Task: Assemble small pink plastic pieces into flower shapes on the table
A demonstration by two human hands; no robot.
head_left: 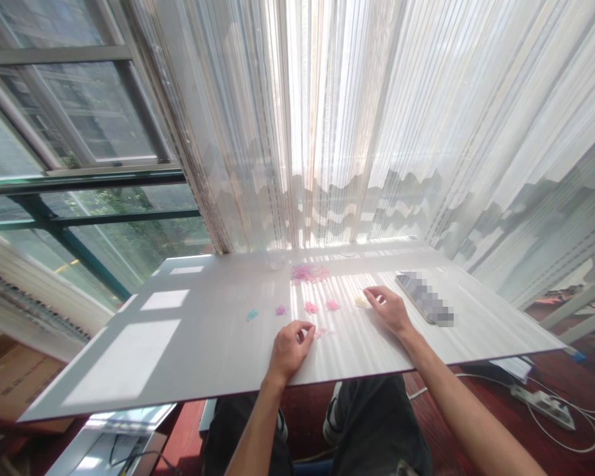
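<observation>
Small coloured pieces lie in little piles on the white table [218, 357]. From left to right there is a blue-green pile [252, 315], a purple one [281, 310], two pink ones [311, 307] and a pale yellow one [360, 301]. A larger pink-purple heap [310, 274] lies behind them. My left hand [291, 347] is at the front, thumb and fingertips together, beside a few pale pink pieces [322, 332]. My right hand [387, 309] is pinched just right of the yellow pile. Anything between either hand's fingertips is too small to make out.
A phone-like object [424, 299], partly blurred out, lies to the right of my right hand. A small clear round item [276, 262] sits near the back edge. Curtains [327, 132] hang behind the table. A power strip [543, 406] lies on the floor at right.
</observation>
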